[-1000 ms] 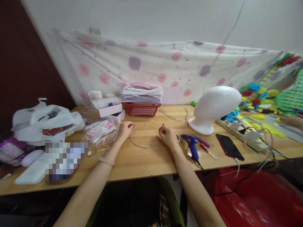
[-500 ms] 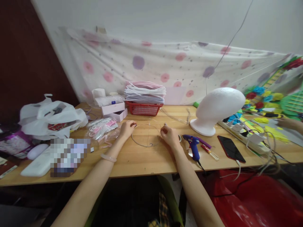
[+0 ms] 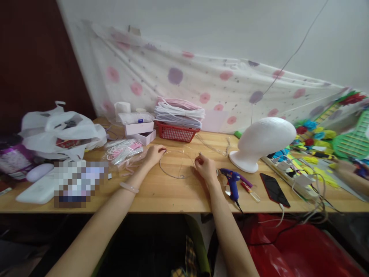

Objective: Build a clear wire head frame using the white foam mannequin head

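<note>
A thin wire ring (image 3: 166, 174) with finer wire across its middle lies between my hands, low over the wooden table (image 3: 161, 200). My left hand (image 3: 155, 156), with a pale bangle on the wrist, has thumb and fingers pinched on the ring's upper left side. At the ring's right side, my right hand (image 3: 205, 166) is closed in a pinch, and a thin wire end sticks up from its fingertips. Exactly which stretch of wire it grips is hidden by the fingers. A blue glue gun (image 3: 231, 181) lies just right of my right wrist.
Behind the ring stands a red basket (image 3: 178, 134) of pipe cleaners (image 3: 178, 111). A white foam head (image 3: 263, 136), a phone (image 3: 273, 188) and a power strip (image 3: 276, 169) are on the right. Bagged cords (image 3: 122, 150) lie left. Another person's hand (image 3: 347, 169) is at far right.
The view has tilted and shifted slightly. My hands keep their pinches at the ring, with little movement. At far right, the other person's hand has moved, and a dark blue object now shows beside it.
</note>
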A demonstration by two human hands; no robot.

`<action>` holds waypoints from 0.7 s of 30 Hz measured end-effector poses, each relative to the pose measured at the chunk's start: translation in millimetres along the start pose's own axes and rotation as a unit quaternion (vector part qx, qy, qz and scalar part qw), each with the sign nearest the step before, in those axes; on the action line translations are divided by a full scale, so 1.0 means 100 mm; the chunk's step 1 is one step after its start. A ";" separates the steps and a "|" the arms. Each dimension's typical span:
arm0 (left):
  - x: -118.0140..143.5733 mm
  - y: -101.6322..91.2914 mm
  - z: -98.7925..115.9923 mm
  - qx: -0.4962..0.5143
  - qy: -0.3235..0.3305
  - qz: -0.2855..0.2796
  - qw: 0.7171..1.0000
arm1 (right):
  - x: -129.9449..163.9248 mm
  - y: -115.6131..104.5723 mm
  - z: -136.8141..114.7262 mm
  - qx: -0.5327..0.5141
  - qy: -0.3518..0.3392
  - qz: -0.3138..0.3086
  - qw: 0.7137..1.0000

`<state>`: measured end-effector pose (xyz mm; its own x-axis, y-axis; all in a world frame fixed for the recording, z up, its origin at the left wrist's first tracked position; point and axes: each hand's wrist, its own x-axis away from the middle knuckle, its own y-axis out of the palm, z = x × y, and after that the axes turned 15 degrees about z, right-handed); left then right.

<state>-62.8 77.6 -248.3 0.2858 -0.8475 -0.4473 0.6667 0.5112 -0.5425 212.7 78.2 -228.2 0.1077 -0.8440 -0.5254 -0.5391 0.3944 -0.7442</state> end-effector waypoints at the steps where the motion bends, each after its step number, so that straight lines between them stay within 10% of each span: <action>1: -0.01 -0.01 0.00 0.005 -0.002 -0.005 1.000 | 0.00 -0.01 -0.01 -0.003 0.000 -0.002 1.000; 21: 0.00 -0.13 0.02 -0.010 0.032 -0.018 0.999 | 0.01 -0.03 -0.02 -0.053 0.007 0.022 0.998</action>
<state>-69.9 70.6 -240.0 0.2160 -0.8549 -0.4717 0.6617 0.4834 -0.5731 212.9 75.2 -225.5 0.0709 -0.8313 -0.5513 -0.6284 0.3920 -0.6719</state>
